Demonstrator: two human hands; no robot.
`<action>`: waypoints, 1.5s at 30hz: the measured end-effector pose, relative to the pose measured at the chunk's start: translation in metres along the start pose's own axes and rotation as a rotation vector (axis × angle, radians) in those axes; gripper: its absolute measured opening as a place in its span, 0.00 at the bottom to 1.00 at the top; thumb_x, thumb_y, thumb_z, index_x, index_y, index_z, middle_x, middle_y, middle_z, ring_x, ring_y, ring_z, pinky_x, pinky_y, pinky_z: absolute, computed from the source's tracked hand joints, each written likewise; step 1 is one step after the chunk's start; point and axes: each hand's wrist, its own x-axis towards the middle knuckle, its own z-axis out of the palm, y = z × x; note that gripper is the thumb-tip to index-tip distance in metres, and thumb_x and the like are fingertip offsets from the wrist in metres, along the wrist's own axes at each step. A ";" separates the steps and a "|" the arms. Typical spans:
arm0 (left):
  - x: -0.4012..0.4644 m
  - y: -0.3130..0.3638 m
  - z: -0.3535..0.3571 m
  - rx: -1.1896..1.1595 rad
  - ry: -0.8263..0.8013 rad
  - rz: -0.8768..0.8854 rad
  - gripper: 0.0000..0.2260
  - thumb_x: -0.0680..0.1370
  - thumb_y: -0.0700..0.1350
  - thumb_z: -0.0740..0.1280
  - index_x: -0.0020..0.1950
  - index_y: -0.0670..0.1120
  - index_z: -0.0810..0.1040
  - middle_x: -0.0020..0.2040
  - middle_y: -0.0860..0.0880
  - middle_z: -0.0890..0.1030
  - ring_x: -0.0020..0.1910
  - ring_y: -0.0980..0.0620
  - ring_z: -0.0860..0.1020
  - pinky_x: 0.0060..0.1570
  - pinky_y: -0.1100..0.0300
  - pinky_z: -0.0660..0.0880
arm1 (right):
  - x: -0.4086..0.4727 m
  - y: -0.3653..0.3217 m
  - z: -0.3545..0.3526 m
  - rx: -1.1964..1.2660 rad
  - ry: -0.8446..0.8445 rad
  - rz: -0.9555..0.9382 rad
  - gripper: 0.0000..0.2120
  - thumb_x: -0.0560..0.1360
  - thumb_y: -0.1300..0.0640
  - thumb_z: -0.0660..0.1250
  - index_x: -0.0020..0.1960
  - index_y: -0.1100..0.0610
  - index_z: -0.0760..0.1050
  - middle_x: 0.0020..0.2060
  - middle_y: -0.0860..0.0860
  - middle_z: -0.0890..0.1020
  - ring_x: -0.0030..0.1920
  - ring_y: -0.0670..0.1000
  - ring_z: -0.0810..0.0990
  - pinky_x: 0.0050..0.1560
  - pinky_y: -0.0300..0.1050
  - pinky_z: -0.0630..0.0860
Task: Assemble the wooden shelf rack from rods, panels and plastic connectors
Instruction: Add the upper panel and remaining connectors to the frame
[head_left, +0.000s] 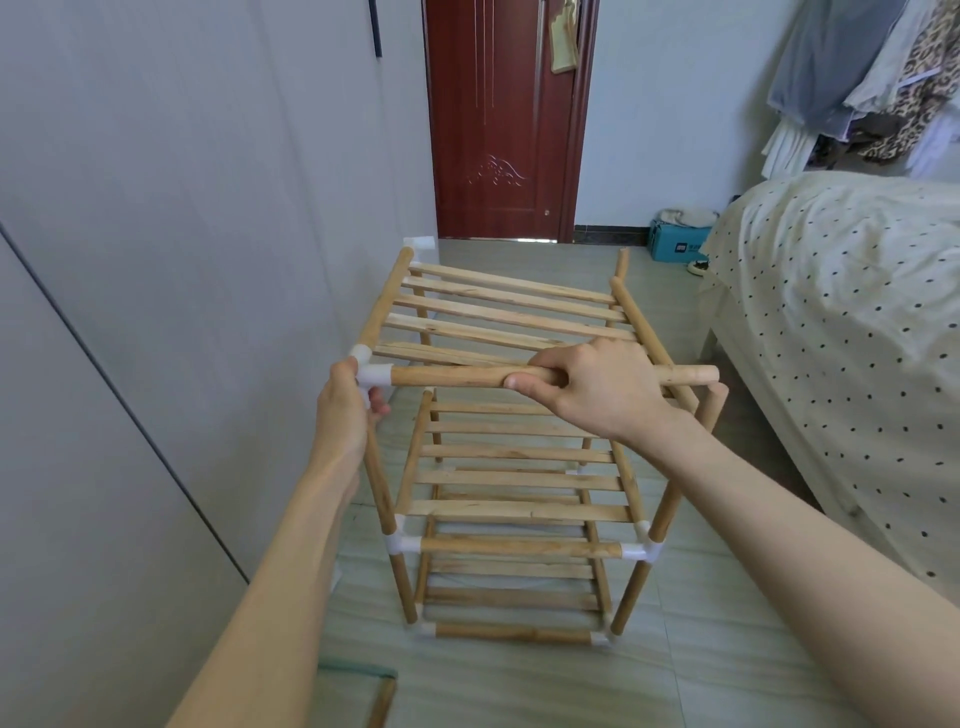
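The wooden shelf rack stands on the tiled floor with slatted panels on its lower and middle levels. A top slatted panel lies tilted across the uprights. My left hand grips the front-left upright just under a white plastic connector. My right hand holds the front top rod, whose left end sits in that connector. The rod's right end is bare and free above the front-right upright. Another white connector caps the far-left corner.
A grey wardrobe wall runs along the left, close to the rack. A bed with a dotted cover is on the right. A red door lies ahead, a blue box beside it. A loose rod lies at the bottom edge.
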 end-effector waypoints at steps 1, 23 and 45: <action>0.000 0.000 0.003 0.007 0.003 -0.003 0.14 0.82 0.52 0.49 0.43 0.52 0.70 0.35 0.49 0.70 0.36 0.54 0.71 0.42 0.60 0.71 | -0.004 0.001 0.001 -0.023 0.020 0.007 0.27 0.73 0.31 0.49 0.43 0.47 0.79 0.28 0.46 0.76 0.30 0.48 0.75 0.34 0.45 0.75; -0.015 -0.112 -0.091 0.555 -0.367 -0.145 0.16 0.83 0.45 0.55 0.69 0.44 0.67 0.66 0.44 0.72 0.64 0.46 0.72 0.63 0.53 0.68 | -0.091 -0.094 0.160 0.049 -0.601 -0.090 0.26 0.82 0.47 0.49 0.77 0.50 0.47 0.77 0.51 0.50 0.76 0.53 0.46 0.74 0.57 0.43; 0.100 -0.387 -0.135 1.727 -0.531 -0.103 0.34 0.78 0.41 0.60 0.77 0.49 0.44 0.78 0.47 0.47 0.76 0.45 0.45 0.71 0.42 0.43 | -0.005 -0.084 0.282 0.154 -0.599 -0.195 0.30 0.78 0.37 0.48 0.75 0.40 0.40 0.77 0.48 0.43 0.76 0.50 0.42 0.73 0.59 0.47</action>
